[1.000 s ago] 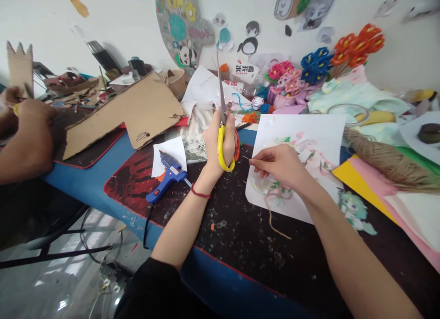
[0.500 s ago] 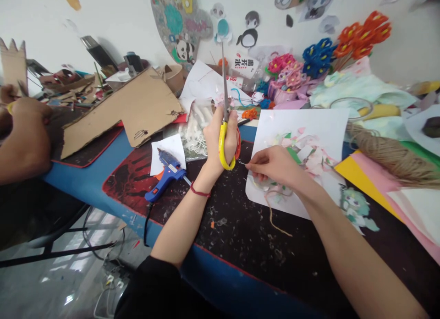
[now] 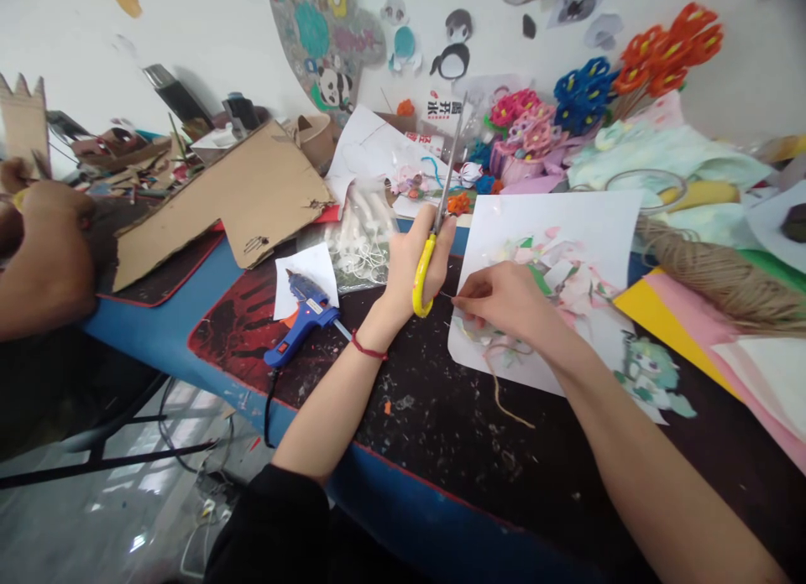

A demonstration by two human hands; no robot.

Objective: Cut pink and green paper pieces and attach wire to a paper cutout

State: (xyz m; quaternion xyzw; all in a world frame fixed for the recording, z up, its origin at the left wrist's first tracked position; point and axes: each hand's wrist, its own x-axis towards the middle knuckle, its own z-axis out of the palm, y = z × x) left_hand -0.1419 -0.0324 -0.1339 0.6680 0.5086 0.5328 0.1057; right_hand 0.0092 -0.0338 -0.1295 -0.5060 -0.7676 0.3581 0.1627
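My left hand (image 3: 412, 269) is closed round a pair of scissors (image 3: 426, 267) with a yellow handle, the long blades pointing up and away to the right. Just to its right, my right hand (image 3: 504, 297) has thumb and fingers pinched on a thin whitish thread (image 3: 446, 295), of which only a short end shows. Beneath that hand lies a white sheet of paper (image 3: 497, 219) strewn with pink, white and green paper scraps (image 3: 570, 278). A piece of tan twine (image 3: 500, 399) trails off the sheet onto the dark mat (image 3: 441, 433).
A blue glue gun (image 3: 308, 320) rests on a small white paper, left of my left forearm. Cut cardboard (image 3: 214, 206) and a clear bag (image 3: 365, 240) lie behind it. Twine (image 3: 698, 273) and coloured sheets (image 3: 680, 324) are at right. Another person's arm (image 3: 50, 257) is far left.
My left hand has shifted slightly right towards my right hand, and the scissors now tilt to the right. My right hand keeps its pinch in nearly the same place.
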